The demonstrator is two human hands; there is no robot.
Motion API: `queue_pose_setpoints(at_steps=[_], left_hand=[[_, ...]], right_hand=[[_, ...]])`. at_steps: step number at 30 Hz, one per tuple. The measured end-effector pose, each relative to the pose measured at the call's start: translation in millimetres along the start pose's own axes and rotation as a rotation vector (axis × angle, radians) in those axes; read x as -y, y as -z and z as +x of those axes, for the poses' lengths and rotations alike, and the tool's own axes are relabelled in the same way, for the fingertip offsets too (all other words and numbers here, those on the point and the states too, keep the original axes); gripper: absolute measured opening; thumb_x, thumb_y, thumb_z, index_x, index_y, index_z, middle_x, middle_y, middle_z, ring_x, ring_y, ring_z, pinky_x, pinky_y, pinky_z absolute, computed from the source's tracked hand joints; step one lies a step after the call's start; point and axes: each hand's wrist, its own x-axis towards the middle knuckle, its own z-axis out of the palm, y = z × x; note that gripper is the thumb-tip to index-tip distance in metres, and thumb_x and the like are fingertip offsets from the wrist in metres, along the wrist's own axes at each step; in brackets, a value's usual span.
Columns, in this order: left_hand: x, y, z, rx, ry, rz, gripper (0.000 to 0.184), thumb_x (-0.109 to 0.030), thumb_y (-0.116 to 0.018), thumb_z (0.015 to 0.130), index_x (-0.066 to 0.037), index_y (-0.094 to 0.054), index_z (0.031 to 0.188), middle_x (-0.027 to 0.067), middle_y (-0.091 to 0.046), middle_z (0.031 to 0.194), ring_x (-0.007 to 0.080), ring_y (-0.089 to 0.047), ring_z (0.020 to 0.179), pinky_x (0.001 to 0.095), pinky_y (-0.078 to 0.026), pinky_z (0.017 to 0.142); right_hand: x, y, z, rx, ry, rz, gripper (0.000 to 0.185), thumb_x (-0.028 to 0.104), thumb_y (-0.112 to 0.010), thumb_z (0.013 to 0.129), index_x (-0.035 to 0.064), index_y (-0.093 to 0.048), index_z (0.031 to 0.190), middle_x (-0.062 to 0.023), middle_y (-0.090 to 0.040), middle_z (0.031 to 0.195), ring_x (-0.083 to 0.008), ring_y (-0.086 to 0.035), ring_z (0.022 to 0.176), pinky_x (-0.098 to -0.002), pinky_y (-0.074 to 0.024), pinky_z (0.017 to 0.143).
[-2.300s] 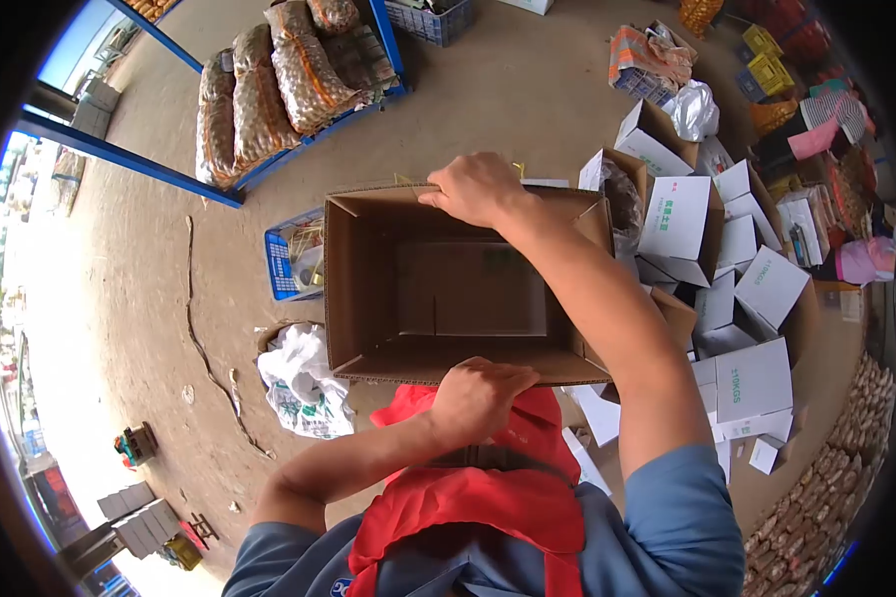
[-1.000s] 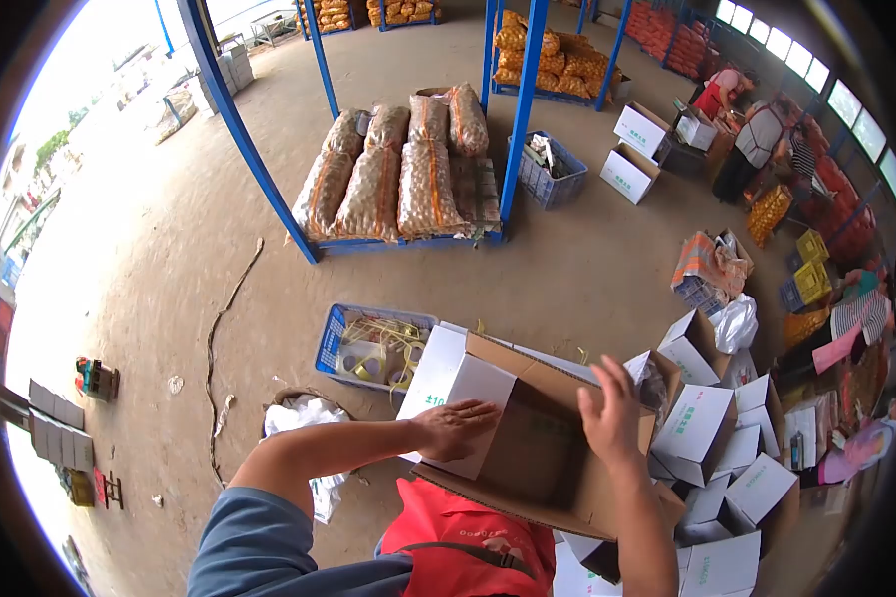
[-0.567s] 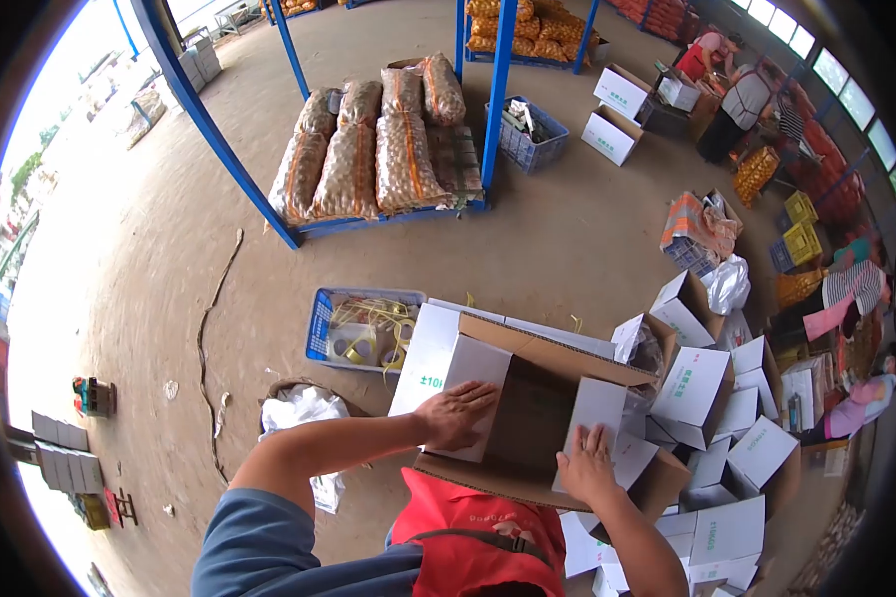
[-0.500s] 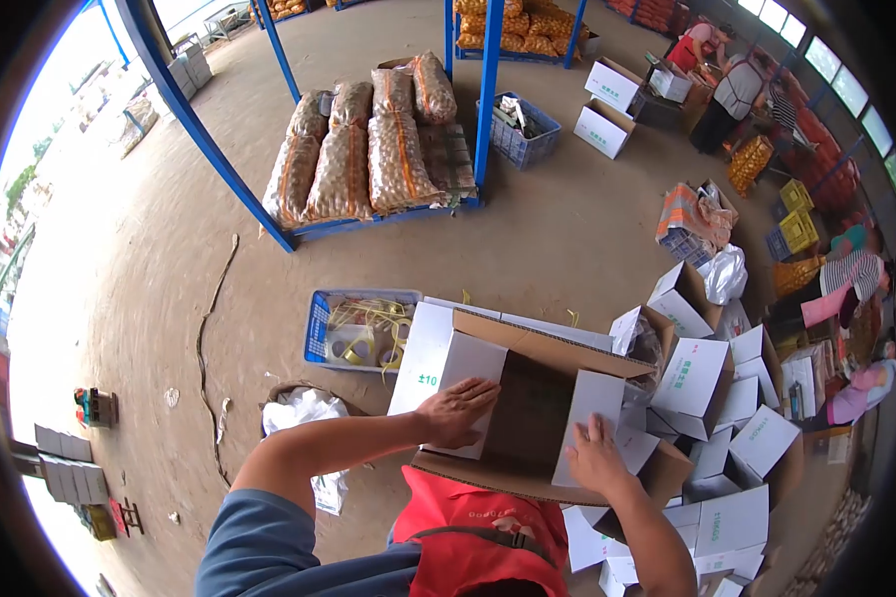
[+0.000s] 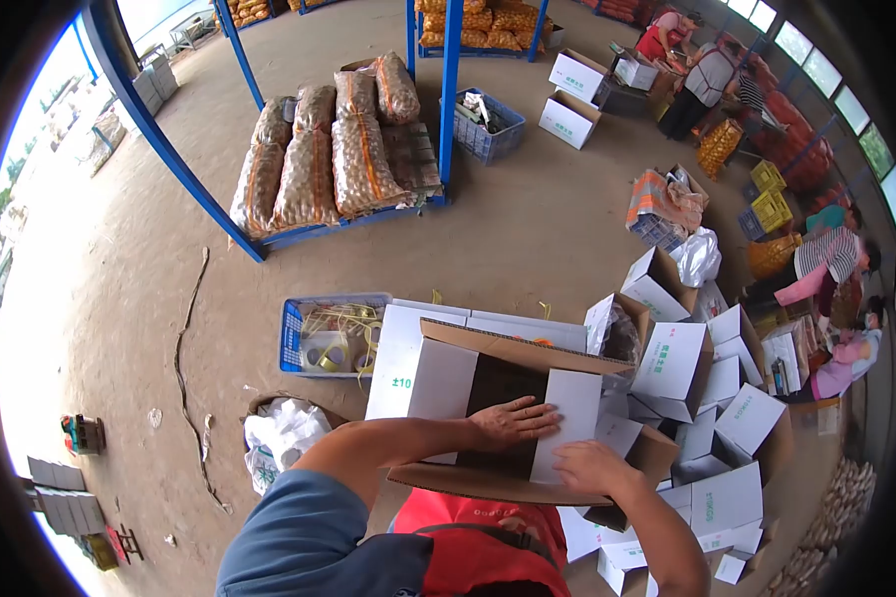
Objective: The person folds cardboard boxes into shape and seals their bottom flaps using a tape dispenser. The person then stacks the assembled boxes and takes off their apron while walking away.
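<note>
In front of my body a white cardboard box with green print lies with its brown inner side showing at two raised long flaps. My left hand reaches across the dark box opening, fingers stretched out, fingertips touching the right short flap. On the lower part of that same flap rests my right hand, its fingers spread and holding nothing. The left short flap lies folded inward, with neither hand on it. I wear a red apron.
A blue basket with tape rolls and yellow straps stands left of the box. White bags sit below it. Several white cartons crowd the right. Filled mesh sacks lie on a blue rack. Other people work at far right.
My left hand has moved right, from the left flap across the opening to the right flap. My right hand has shifted lower on the right flap. The whole view has shifted slightly.
</note>
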Motion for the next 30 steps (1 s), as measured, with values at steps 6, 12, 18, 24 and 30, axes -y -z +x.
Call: queue_pose_setpoints(at_steps=[6, 12, 18, 24, 30], left_hand=[[0.7, 14.6, -2.4, 0.143, 0.046, -0.140, 0.069, -0.019, -0.043, 0.105, -0.019, -0.016, 0.169, 0.0034, -0.009, 0.178, 0.0228, -0.009, 0.164, 0.0471, -0.019, 0.133], [9.6, 0.8, -2.0, 0.197, 0.019, -0.036, 0.078, -0.018, -0.051, 0.100, -0.025, -0.015, 0.169, 0.0002, -0.006, 0.179, 0.0208, -0.010, 0.164, 0.0477, -0.026, 0.131], [9.4, -5.8, 0.3, 0.280, 0.067, -0.234, 0.076, -0.014, -0.051, 0.100, -0.023, -0.019, 0.168, 0.0051, -0.018, 0.176, 0.0233, -0.019, 0.163, 0.0491, -0.034, 0.126], [-1.4, -27.5, 1.5, 0.263, 0.270, -0.500, 0.056, -0.036, -0.050, 0.109, -0.013, -0.040, 0.159, 0.0185, -0.047, 0.159, 0.0369, -0.043, 0.149, 0.0524, -0.038, 0.120], [-35.3, 116.6, -54.0, 0.682, -0.026, -1.021, 0.059, -0.046, -0.049, 0.108, -0.010, -0.046, 0.156, 0.0220, -0.054, 0.151, 0.0375, -0.054, 0.137, 0.0519, -0.037, 0.119]], right_hand=[[26.8, 111.8, 52.7, -1.049, -0.009, 0.048, 0.029, 0.022, -0.065, 0.099, 0.0065, -0.071, 0.123, -0.0164, -0.061, 0.142, -0.0387, -0.057, 0.133, -0.0486, -0.0466, 0.111], [20.6, 114.6, 58.7, -0.514, -0.367, 0.124, 0.031, 0.031, -0.066, 0.100, 0.0047, -0.071, 0.116, -0.0156, -0.075, 0.119, -0.0344, -0.071, 0.109, -0.0494, -0.0545, 0.094], [29.9, 49.2, 49.3, -0.356, -0.297, -0.170, 0.057, 0.045, -0.055, 0.105, -0.0029, -0.062, 0.134, -0.0256, -0.066, 0.137, -0.0381, -0.064, 0.127, -0.0475, -0.0506, 0.107], [40.2, 6.3, 67.9, -0.127, -0.372, -0.179, 0.075, 0.048, -0.047, 0.107, -0.0119, -0.043, 0.151, -0.0367, -0.037, 0.160, -0.0457, -0.039, 0.150, -0.0491, -0.0315, 0.125], [33.6, 31.4, 54.9, -0.070, -0.372, 0.042, 0.076, 0.052, -0.043, 0.108, -0.0093, -0.042, 0.153, -0.0344, -0.031, 0.165, -0.0420, -0.032, 0.155, -0.0474, -0.0323, 0.125]])
